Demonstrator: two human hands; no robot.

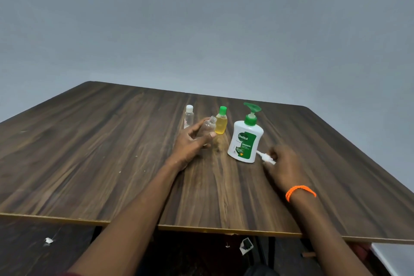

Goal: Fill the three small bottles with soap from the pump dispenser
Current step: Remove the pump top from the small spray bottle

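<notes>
A: Progress?
B: Green-cap bottle (221,123) looks filled, capped. Your left hand (190,141) grips the open, empty bottle (208,129) left of the dispenser (245,141).
A: Right hand (283,167)?
B: Pinches its sprayer top (266,157). White-cap bottle (188,116) still empty.

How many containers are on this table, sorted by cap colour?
Green top: 2, the pump dispenser and the yellow-filled bottle.
White cap: 1, the clear bottle.
No cap: 1, the open bottle gripped by the left hand.
Total: 4.
</notes>
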